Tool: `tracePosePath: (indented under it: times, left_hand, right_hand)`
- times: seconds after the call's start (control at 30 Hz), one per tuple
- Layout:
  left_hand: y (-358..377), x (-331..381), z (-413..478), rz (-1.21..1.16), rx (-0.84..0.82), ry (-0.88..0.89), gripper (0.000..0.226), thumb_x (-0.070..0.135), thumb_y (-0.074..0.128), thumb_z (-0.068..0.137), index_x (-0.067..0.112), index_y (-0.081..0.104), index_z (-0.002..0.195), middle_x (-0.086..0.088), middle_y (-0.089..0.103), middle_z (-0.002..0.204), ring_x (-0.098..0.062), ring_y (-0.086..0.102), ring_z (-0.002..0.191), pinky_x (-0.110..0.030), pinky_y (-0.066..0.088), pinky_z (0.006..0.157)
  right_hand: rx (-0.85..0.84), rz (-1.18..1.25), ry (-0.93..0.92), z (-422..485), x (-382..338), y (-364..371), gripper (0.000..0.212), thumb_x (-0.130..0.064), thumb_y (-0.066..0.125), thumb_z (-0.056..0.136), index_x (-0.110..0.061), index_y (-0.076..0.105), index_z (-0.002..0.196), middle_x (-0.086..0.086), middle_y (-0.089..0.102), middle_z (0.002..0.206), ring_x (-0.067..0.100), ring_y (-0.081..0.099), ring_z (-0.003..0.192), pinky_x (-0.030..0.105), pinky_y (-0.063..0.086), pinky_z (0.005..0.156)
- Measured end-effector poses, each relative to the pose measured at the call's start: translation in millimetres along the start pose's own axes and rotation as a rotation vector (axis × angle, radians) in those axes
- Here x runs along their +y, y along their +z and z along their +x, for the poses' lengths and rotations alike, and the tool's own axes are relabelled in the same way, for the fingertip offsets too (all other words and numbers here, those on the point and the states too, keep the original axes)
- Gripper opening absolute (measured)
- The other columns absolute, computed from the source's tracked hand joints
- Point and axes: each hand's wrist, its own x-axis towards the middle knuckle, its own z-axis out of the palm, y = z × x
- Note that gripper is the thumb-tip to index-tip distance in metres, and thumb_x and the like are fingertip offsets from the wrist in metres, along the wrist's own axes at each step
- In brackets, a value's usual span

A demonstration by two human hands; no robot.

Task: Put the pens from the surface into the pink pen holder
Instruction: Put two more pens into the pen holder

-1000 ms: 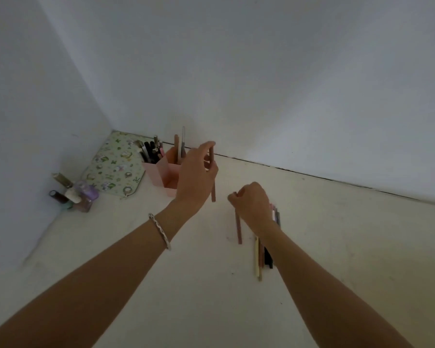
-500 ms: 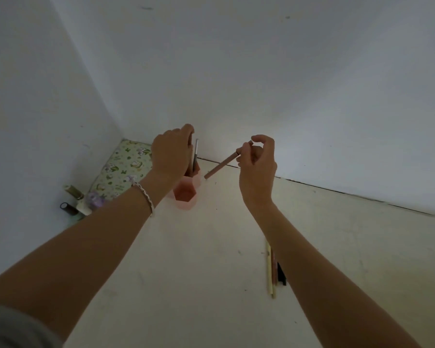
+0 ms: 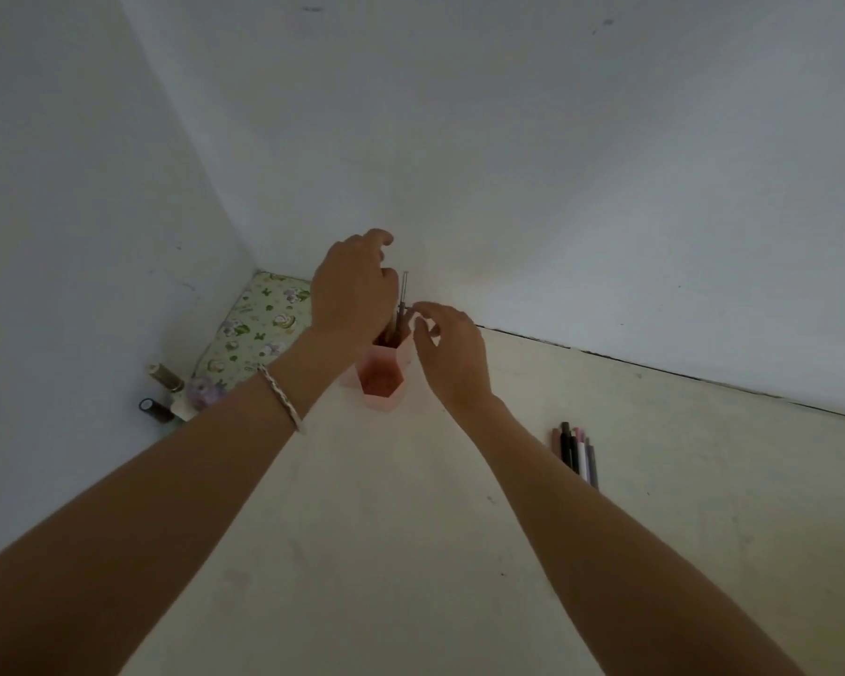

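Note:
The pink pen holder (image 3: 382, 383) stands near the wall corner, and its front hexagonal cell shows empty. My left hand (image 3: 352, 295) hovers over the back cells with its back toward me. Its fingers curl around a brown pen (image 3: 392, 328) that stands in the holder. A thin grey pen (image 3: 405, 292) sticks up just right of that hand. My right hand (image 3: 452, 348) is beside the holder's right edge, fingers loosely spread and holding nothing. Several pens (image 3: 576, 453) lie side by side on the cream surface to the right, partly hidden by my right forearm.
A floral pouch (image 3: 259, 329) lies in the corner left of the holder. Small bottles and tubes (image 3: 167, 397) sit against the left wall. White walls close in at the back and left. Bare cream surface stretches toward me and to the right.
My right hand has brought its brown pen to the holder and let it go; its fingers are now spread. My left hand stays over the holder. The view has shifted, so more of the lying pens show.

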Motion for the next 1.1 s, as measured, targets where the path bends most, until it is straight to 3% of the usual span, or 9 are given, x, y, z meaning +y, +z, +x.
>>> tracePosePath:
  times: [0.13, 0.27, 0.4, 0.53, 0.7, 0.8, 0.97, 1.1]
  left_hand:
    - [23.6, 31.4, -29.5, -0.015, -0.077, 0.051, 0.022, 0.011, 0.054, 0.089, 0.017, 0.056, 0.111, -0.001, 0.064, 0.096, -0.018, 0.059, 0.089, -0.034, 0.052, 0.075]
    - [61.1, 60.1, -71.2, -0.029, -0.307, 0.016, 0.016, 0.005, 0.051, 0.089, 0.018, 0.06, 0.093, 0.001, 0.066, 0.092, -0.017, 0.063, 0.085, -0.033, 0.053, 0.077]
    - [105.7, 92.3, -123.1, -0.083, -0.619, -0.199, 0.015, 0.017, 0.058, 0.086, 0.015, 0.062, 0.1, -0.001, 0.067, 0.099, -0.02, 0.065, 0.09, -0.032, 0.055, 0.08]
    - [137.0, 110.0, -166.3, -0.003, -0.783, -0.264, 0.025, 0.025, 0.056, 0.09, 0.012, 0.055, 0.111, -0.006, 0.062, 0.11, -0.023, 0.062, 0.099, -0.034, 0.053, 0.084]
    - [151.3, 115.4, -191.3, 0.143, -0.753, -0.259, 0.028, 0.03, 0.06, 0.091, 0.012, 0.053, 0.112, -0.005, 0.063, 0.109, -0.022, 0.064, 0.098, -0.031, 0.049, 0.076]
    - [153.7, 116.5, -195.1, 0.193, -0.688, -0.222, 0.02, 0.025, 0.058, 0.091, 0.012, 0.056, 0.107, -0.004, 0.064, 0.108, -0.022, 0.065, 0.096, -0.029, 0.046, 0.072]
    - [140.6, 104.0, -171.6, 0.126, -0.567, -0.258, 0.021, 0.023, 0.057, 0.091, 0.009, 0.055, 0.106, -0.008, 0.064, 0.104, -0.025, 0.064, 0.092, -0.031, 0.047, 0.072]
    - [119.5, 96.5, -141.1, 0.003, -0.376, -0.272, 0.021, 0.023, 0.06, 0.088, 0.012, 0.053, 0.105, -0.005, 0.064, 0.095, -0.021, 0.056, 0.076, -0.031, 0.041, 0.063]
  right_hand:
    - [0.153, 0.097, 0.105, -5.9, 13.5, -31.5, 0.032, 0.0, 0.05, 0.09, -0.012, 0.062, 0.117, 0.001, 0.069, 0.101, 0.016, 0.062, 0.089, 0.028, 0.051, 0.08]
    - [0.216, 0.118, 0.173, -9.9, 35.1, -70.2, 0.032, 0.003, 0.045, 0.089, -0.01, 0.066, 0.11, 0.001, 0.07, 0.091, 0.015, 0.061, 0.077, 0.025, 0.048, 0.072]
    - [0.247, 0.128, 0.24, -28.9, 64.6, -102.6, 0.03, -0.001, 0.045, 0.09, -0.016, 0.066, 0.105, -0.002, 0.069, 0.08, 0.003, 0.048, 0.051, 0.022, 0.043, 0.058]
    - [0.235, 0.155, 0.31, -50.3, 86.6, -125.4, 0.029, -0.002, 0.045, 0.09, -0.017, 0.066, 0.103, -0.002, 0.068, 0.078, 0.004, 0.043, 0.045, 0.024, 0.042, 0.054]
    - [0.192, 0.083, 0.333, -66.9, 106.0, -149.3, 0.029, 0.0, 0.046, 0.088, -0.015, 0.068, 0.1, 0.003, 0.069, 0.08, 0.018, 0.061, 0.066, 0.027, 0.051, 0.063]
    - [0.169, 0.072, 0.346, -72.5, 116.5, -159.2, 0.028, 0.001, 0.047, 0.087, -0.012, 0.068, 0.099, 0.004, 0.07, 0.082, 0.022, 0.064, 0.068, 0.029, 0.052, 0.065]
    - [-0.014, -0.039, 0.385, -78.3, 120.4, -158.7, 0.023, -0.005, 0.051, 0.086, -0.016, 0.069, 0.094, -0.005, 0.067, 0.083, 0.002, 0.057, 0.058, 0.008, 0.042, 0.054]
    - [-0.291, -0.263, 0.383, -87.9, 114.8, -137.3, 0.012, -0.017, 0.057, 0.081, -0.011, 0.068, 0.08, 0.0, 0.066, 0.086, 0.018, 0.062, 0.08, 0.03, 0.053, 0.072]
